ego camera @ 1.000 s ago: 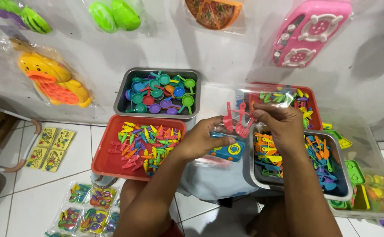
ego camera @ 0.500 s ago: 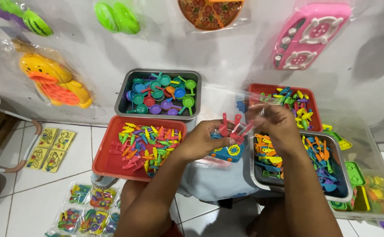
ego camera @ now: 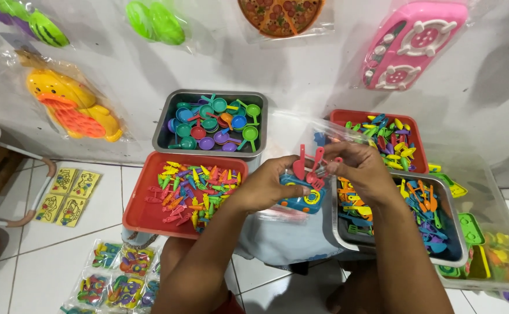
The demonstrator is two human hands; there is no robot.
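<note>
Backdrop: white wall hung with bagged toys; we sit over trays on tiled floor.
Around: red tray (ego camera: 141, 212) at 9 o'clock, steel tray (ego camera: 338, 229) at 3.
Left hand (ego camera: 269, 186): grips blue toy (ego camera: 301, 200).
Right hand (ego camera: 362, 168): pinches red utensils (ego camera: 312, 166), handles toward 12, inside clear bag (ego camera: 301, 131).

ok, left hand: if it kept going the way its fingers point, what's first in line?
Probably the right hand: the left hand points right, holding a blue toy and red utensils that the right hand already meets. Beyond lies the metal tray; depth unclear.
</note>
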